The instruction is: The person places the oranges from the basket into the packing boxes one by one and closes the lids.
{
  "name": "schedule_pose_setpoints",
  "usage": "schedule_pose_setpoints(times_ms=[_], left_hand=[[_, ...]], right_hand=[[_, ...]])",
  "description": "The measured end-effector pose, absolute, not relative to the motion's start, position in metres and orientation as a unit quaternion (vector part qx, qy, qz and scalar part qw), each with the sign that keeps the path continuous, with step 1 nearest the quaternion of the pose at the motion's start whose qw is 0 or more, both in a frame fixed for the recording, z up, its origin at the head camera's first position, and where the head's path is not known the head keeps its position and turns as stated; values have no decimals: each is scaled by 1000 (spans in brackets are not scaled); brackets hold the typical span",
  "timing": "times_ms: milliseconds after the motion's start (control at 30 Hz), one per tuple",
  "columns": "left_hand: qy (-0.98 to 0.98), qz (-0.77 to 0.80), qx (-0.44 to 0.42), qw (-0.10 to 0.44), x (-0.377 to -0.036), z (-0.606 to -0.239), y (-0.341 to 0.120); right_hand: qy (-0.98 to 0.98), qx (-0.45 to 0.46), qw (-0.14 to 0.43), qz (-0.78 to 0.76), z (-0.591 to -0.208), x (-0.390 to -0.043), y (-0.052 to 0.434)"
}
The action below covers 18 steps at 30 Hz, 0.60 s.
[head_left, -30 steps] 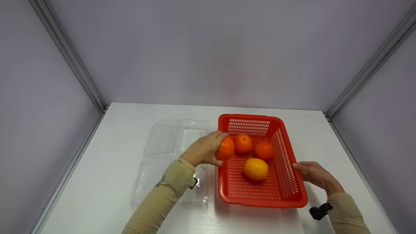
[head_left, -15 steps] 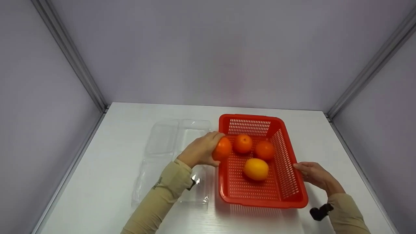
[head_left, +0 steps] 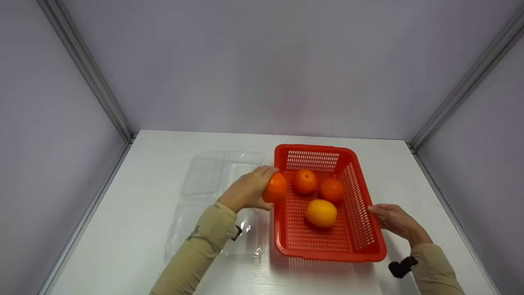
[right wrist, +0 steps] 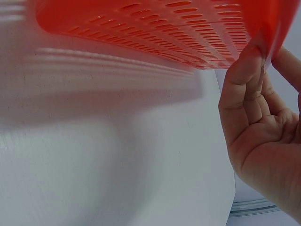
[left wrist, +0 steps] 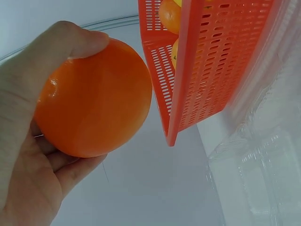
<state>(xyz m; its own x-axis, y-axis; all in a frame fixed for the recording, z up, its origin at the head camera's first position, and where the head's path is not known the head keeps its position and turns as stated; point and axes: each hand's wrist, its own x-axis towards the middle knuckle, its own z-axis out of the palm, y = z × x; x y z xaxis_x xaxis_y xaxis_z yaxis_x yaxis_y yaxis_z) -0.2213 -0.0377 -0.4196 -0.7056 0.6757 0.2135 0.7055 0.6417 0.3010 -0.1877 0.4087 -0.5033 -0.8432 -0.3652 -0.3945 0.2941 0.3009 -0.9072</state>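
My left hand (head_left: 247,190) grips an orange (head_left: 275,187) (left wrist: 94,101) over the left rim of a red perforated basket (head_left: 365,241). In the left wrist view the thumb and fingers curl round the fruit beside the basket's wall (left wrist: 207,70). Inside the basket lie two more oranges (head_left: 305,181) (head_left: 332,189) and a yellower fruit (head_left: 321,213). My right hand (head_left: 395,223) rests against the basket's right side, fingertips (right wrist: 249,61) touching its rim, fingers loosely bent.
A clear plastic clamshell tray (head_left: 204,180) lies open on the white table (head_left: 139,229) left of the basket, partly under my left forearm. Grey walls close in the table on the left, back and right.
My left hand has drawn the orange leftward, from inside the basket to over its left rim. The right hand and basket have barely moved.
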Motion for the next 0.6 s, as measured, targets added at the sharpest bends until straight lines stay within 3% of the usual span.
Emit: schedule_pose_setpoints(times_ms=[600], left_hand=[[-895, -192, -394, 85, -217, -427, -50]], right_hand=[[763, -28, 278, -583, -503, -188, 408]])
